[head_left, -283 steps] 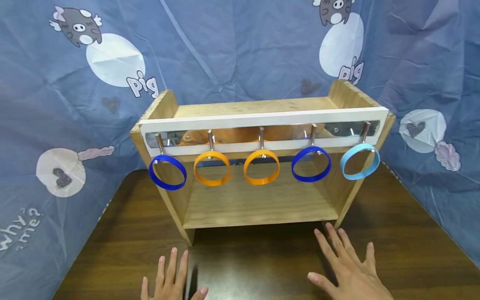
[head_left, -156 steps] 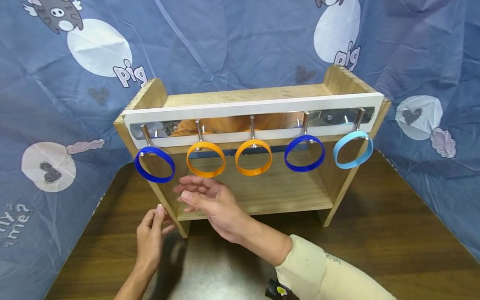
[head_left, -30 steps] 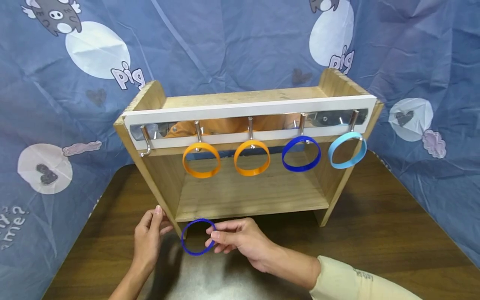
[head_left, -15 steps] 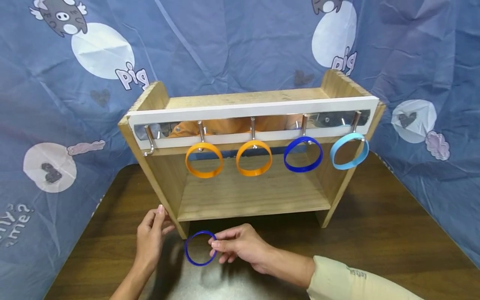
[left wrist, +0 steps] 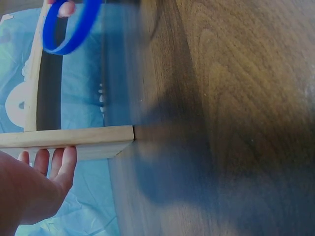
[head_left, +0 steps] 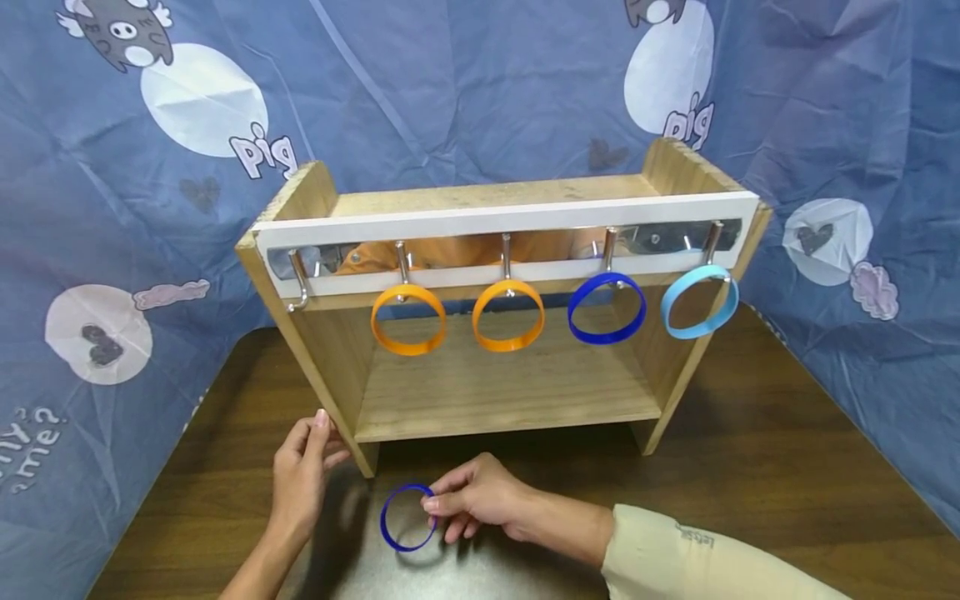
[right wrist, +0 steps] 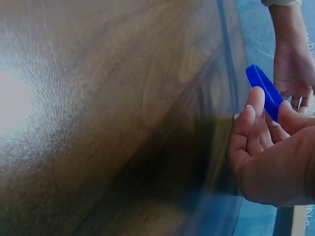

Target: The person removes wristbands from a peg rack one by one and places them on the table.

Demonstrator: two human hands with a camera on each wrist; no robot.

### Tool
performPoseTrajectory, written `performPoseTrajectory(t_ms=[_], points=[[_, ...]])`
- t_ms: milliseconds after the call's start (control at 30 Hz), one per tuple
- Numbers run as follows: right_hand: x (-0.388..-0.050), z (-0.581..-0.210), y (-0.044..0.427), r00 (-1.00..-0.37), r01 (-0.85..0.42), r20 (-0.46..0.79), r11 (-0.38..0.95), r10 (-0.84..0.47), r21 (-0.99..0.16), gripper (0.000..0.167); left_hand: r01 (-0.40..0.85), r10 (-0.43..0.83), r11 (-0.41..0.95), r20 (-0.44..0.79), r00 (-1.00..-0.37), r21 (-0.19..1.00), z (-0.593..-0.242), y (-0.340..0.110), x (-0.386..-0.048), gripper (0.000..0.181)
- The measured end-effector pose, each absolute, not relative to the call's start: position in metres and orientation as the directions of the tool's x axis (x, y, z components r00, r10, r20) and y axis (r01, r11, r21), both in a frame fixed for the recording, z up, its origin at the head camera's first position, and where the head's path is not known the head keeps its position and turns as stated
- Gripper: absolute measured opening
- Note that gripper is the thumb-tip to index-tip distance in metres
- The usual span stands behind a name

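In the head view my right hand (head_left: 483,500) pinches a dark blue ring (head_left: 388,533) by its right edge, low in front of the shelf's left foot. The right wrist view shows this ring (right wrist: 265,91) between thumb and fingers of my right hand (right wrist: 270,157). My left hand (head_left: 298,471) touches the outer side of the wooden shelf's left panel (head_left: 318,379); in the left wrist view its fingers (left wrist: 69,160) lie against the board (left wrist: 88,134). The leftmost metal hook (head_left: 300,279) holds no ring.
Two orange rings (head_left: 408,350) (head_left: 508,344), a blue ring (head_left: 606,337) and a light blue ring (head_left: 701,330) hang from the other hooks. The shelf stands on a brown table (head_left: 787,500), with a blue patterned cloth (head_left: 465,100) behind it.
The dark blue ring has left the leftmost hook, held by my right hand. Over the last second that hand has lowered it slightly. My left hand moved earlier from the table to the shelf's side.
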State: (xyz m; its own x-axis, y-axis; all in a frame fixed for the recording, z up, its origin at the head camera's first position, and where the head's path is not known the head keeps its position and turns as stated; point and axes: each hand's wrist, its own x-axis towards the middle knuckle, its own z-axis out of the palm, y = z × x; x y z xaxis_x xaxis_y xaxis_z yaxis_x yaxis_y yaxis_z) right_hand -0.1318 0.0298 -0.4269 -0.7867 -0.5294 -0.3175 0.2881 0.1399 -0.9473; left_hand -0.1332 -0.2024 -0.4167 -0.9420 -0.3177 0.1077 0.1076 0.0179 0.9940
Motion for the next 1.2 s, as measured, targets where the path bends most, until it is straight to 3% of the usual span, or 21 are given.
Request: performPoseTrajectory(t_ms=[267, 533, 1200], points=[[-0.135, -0.432, 0.024, -0.784, 0.29, -0.4, 0.289, -0.476, -0.912, 0.012, 0.094, -0.318, 0.02, 0.096, -0.943, 0.995, -0.416, -0.202, -0.133, 0.034], [-0.134, -0.439, 0.022, -0.793, 0.254, -0.407, 0.361, -0.453, -0.897, 0.004, 0.082, -0.323, 0.055, 0.095, -0.942, 0.995, -0.414, -0.201, -0.132, 0.037], [-0.13, -0.439, 0.016, -0.874, 0.009, -0.27, 0.542, -0.405, -0.84, 0.018, 0.074, -0.332, 0.072, 0.094, -0.939, 0.995, -0.415, -0.2, -0.132, 0.039]])
